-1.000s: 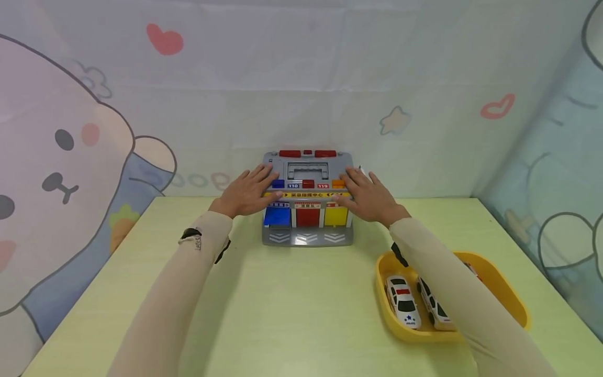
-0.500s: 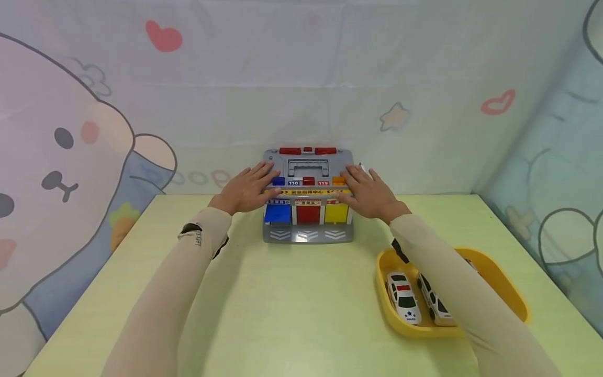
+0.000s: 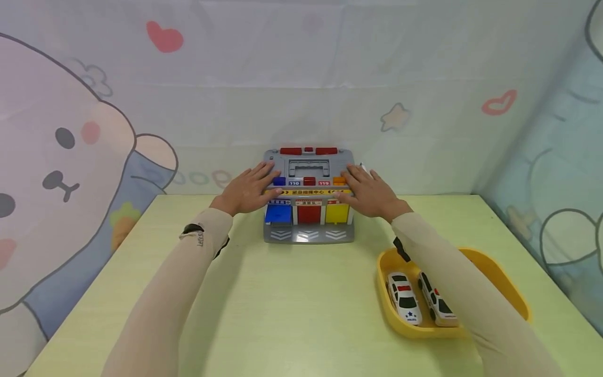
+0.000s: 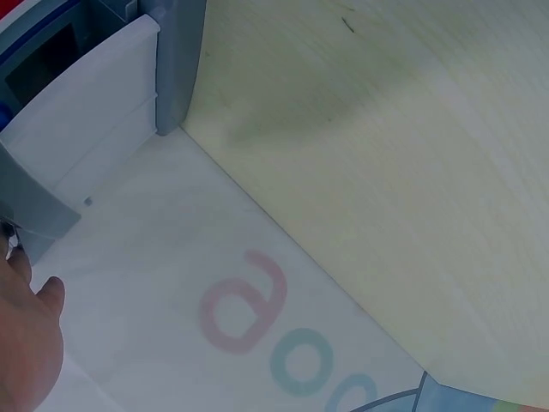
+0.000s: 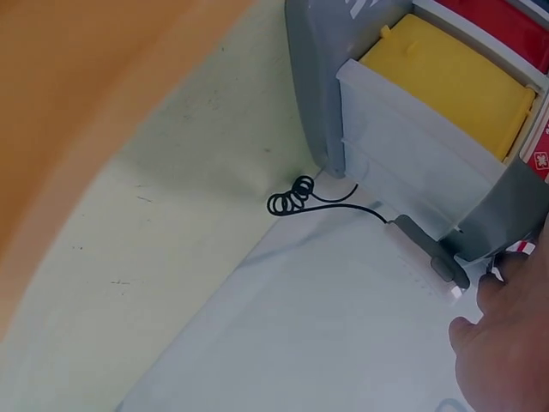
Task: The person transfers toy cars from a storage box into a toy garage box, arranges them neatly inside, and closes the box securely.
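A grey toy emergency station [image 3: 308,235] stands against the back wall, with a blue, a red and a yellow garage door on its front. The blue door [image 3: 279,213] tilts outward at its bottom. My left hand [image 3: 247,189] lies over the station's left upper edge, fingers extended. Over the right upper edge rests my right hand [image 3: 372,193], likewise with straight fingers. In the right wrist view, a small grey handset [image 5: 429,249] on a coiled black cord [image 5: 292,202] hangs at the station's side, close to the right hand.
A yellow tray [image 3: 391,327] sits at the right under my right forearm. In it are a white police car [image 3: 403,297] and another white toy car [image 3: 438,303]. A printed cloth [image 3: 301,78] covers the wall behind the pale table [image 3: 282,293].
Both hands stay on the station in the same pose. The whole head view has shifted up slightly, and the station has not moved on the table.
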Available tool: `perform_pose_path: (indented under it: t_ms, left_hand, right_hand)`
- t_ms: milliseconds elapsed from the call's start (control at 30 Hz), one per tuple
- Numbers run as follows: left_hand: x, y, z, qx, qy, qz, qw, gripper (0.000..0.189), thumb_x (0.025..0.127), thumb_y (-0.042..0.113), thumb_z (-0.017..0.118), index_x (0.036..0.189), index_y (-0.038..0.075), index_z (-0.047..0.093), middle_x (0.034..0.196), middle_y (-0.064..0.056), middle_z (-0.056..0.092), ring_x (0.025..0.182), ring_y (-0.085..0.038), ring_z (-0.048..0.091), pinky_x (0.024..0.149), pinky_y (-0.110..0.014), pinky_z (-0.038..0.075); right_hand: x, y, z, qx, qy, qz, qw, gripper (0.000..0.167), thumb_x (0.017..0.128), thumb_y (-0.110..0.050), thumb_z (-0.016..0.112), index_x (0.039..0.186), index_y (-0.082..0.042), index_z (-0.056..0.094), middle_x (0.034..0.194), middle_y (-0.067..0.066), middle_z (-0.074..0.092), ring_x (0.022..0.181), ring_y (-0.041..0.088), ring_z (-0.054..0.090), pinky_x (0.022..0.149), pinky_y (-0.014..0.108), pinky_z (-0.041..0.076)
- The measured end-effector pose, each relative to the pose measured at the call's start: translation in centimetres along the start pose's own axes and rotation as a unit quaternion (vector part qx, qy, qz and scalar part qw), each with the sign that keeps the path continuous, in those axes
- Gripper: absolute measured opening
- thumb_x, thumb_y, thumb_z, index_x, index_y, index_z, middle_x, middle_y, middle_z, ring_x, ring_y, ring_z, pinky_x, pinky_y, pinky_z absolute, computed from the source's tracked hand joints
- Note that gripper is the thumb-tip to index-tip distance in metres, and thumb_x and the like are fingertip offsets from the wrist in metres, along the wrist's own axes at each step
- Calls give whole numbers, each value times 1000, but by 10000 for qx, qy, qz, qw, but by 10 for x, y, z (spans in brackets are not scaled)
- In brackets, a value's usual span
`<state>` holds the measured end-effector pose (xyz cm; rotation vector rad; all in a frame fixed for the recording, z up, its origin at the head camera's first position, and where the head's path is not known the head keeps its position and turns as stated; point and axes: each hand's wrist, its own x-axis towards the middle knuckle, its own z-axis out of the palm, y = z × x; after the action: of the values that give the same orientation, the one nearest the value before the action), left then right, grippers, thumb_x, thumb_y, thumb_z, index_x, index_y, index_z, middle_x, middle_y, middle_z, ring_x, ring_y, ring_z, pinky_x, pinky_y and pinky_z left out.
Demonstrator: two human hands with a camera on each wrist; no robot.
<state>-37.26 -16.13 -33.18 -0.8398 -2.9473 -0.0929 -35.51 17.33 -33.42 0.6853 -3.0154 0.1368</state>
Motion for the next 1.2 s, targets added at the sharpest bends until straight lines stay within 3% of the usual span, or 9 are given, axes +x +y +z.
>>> perform_pose_path:
  t_ms: [400, 633, 1200]
  left_hand:
    - [4, 4, 6, 124, 45, 15, 9999, 69, 103, 54, 34, 160, 16, 24, 169, -11, 12, 157, -30, 7, 127, -51, 9]
    - [2, 0, 6, 203, 37, -79, 9998, 70, 103, 56, 32, 161, 17, 22, 170, -9, 10, 158, -29, 5, 127, -50, 8]
    - [0, 1, 9, 228, 72, -81, 9997, 70, 103, 57, 31, 161, 18, 22, 170, -8, 10, 158, -28, 4, 127, -49, 8]
  right_hand:
    - [-7, 2, -4, 30, -124, 84, 9999, 82, 101, -61, 37, 161, -9, 16, 169, 14, 7, 157, 36, 7, 126, 57, 6]
    - [-14, 3, -6, -42, 37, -206, 9998, 83, 100, -62, 39, 160, -9, 20, 168, 16, 12, 156, 37, 10, 124, 62, 7]
    - [-62, 3, -4, -92, 117, -632, 9979, 77, 98, -59, 49, 159, -17, 29, 167, 14, 20, 155, 38, 13, 121, 67, 4]
